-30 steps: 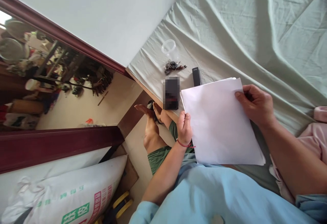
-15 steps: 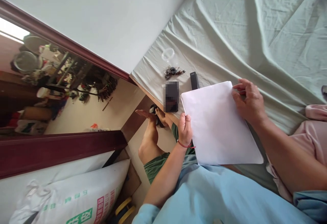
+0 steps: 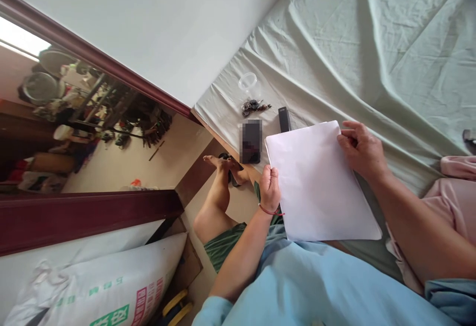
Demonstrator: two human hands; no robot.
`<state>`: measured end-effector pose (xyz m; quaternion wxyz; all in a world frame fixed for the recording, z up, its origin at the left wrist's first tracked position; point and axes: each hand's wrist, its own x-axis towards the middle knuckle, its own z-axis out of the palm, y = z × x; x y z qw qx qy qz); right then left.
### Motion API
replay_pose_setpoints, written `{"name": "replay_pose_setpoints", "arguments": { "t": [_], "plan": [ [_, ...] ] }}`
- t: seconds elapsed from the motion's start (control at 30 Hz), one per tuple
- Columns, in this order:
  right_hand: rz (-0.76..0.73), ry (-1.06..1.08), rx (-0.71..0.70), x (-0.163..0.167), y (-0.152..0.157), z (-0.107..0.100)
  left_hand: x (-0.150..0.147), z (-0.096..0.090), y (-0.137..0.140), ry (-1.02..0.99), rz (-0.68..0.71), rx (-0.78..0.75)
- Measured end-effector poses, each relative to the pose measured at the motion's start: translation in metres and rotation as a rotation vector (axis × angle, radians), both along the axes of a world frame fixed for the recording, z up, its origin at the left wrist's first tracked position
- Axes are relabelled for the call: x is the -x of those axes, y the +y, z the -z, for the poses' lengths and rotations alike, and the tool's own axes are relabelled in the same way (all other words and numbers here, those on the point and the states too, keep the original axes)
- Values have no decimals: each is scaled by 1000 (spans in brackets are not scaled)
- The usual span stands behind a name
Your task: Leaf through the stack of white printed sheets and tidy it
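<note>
Our left hand clasped the paper stack near the bed's edge, mostly squared, slightly uneven; our half-curled right hand met one corner, hold unclear.

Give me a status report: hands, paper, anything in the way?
Left hand gripping paper by its left edge. Right hand at the far right corner, grip unclear. Nothing lying on paper; black case just beyond its far edge.

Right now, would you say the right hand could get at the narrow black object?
Likely yes: though the white paper hides part of the narrow black object, its far end looks open to the right hand.
</note>
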<state>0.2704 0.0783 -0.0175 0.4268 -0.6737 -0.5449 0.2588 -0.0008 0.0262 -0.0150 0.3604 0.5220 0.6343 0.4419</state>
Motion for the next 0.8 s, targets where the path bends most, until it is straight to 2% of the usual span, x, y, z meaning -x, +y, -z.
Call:
{"name": "replay_pose_setpoints", "arguments": {
  "t": [0.17, 0.43, 0.8],
  "plan": [
    [6, -12, 14, 0, 0, 0, 0, 2, -1, -3, 10, -19],
    [13, 15, 5, 1, -1, -7, 0, -5, -1, -6, 70, -36],
    [15, 25, 34, -1, 2, -2, 2, 2, 1, 73, 114, -43]
  ]
}}
